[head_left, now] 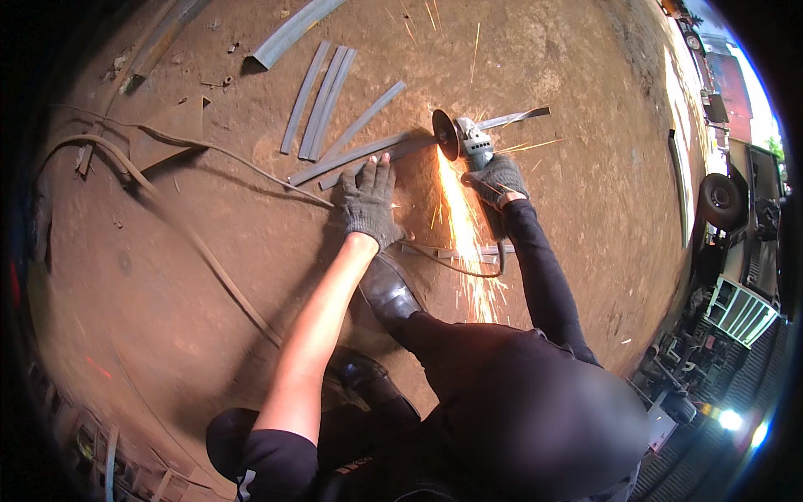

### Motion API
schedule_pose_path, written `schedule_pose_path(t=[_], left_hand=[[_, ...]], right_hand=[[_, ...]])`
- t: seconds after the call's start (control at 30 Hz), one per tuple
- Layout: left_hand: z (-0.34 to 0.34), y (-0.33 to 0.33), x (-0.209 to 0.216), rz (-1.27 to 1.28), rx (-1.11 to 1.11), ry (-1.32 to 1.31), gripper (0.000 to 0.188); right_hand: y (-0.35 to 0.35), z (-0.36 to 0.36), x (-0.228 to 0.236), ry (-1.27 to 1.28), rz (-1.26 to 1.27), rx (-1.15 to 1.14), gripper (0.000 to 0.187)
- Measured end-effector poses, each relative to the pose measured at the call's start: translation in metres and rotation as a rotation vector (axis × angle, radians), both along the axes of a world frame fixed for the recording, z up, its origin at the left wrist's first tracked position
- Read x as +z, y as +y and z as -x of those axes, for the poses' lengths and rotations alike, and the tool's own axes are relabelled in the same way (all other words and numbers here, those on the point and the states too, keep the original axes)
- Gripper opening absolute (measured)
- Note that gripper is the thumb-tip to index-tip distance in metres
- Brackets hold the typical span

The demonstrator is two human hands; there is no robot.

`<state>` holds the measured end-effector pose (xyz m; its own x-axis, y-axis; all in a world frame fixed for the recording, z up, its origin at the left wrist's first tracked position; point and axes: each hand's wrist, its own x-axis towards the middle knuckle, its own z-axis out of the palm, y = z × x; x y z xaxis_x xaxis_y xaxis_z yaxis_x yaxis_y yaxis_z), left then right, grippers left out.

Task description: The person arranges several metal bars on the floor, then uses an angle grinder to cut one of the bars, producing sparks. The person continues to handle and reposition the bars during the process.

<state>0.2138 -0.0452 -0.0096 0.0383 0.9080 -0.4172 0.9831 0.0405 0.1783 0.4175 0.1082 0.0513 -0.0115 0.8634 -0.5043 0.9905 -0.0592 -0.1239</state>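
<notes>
An angle grinder (477,146) is in my right hand (499,179), which wears a grey knit glove and wraps round the body. Its dark disc (446,135) meets a long grey metal bar (520,116) on the dirt floor, and orange sparks (464,243) stream back toward me. My left hand (370,201), in a grey glove with bare fingertips, lies flat with fingers spread over the near part of that bar. Just beyond its fingertips rests another metal bar (355,158). The disc hides the point of contact.
Several loose metal strips (324,105) and a wider angle profile (293,32) lie farther off. A cable (242,166) and a thick hose (192,238) cross the floor at left. My boot (391,293) is close behind my left hand, beside the sparks. A tyre (723,202) stands at right.
</notes>
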Motion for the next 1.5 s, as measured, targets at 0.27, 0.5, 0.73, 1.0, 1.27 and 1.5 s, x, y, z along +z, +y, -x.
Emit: schedule_pose_path(t=[0.27, 0.5, 0.73, 1.0, 1.27, 1.5], left_hand=[[-0.002, -0.004, -0.011, -0.037, 0.028, -0.062, 0.130], [-0.033, -0.017, 0.011, -0.077, 0.148, -1.060, 0.068], [-0.027, -0.008, 0.041, -0.648, 0.013, -0.975, 0.026], [0.015, -0.019, 0.063, -0.672, -0.012, -0.847, 0.031], [0.008, -0.025, 0.045, -0.695, 0.158, -0.817, 0.032], [0.055, -0.012, 0.033, 0.297, 0.185, -1.423, 0.054]], right_hand=[[-0.014, -0.017, 0.011, 0.318, 0.096, -0.266, 0.036], [-0.006, -0.020, 0.026, 1.234, 0.447, -0.694, 0.040], [-0.014, 0.031, 0.039, 1.540, 0.663, -0.633, 0.047], [-0.020, 0.076, 0.037, 1.664, 0.723, -0.637, 0.055], [-0.012, 0.093, 0.038, 1.661, 0.746, -0.582, 0.058], [-0.022, 0.099, 0.012, 1.791, 0.769, -0.588, 0.053]])
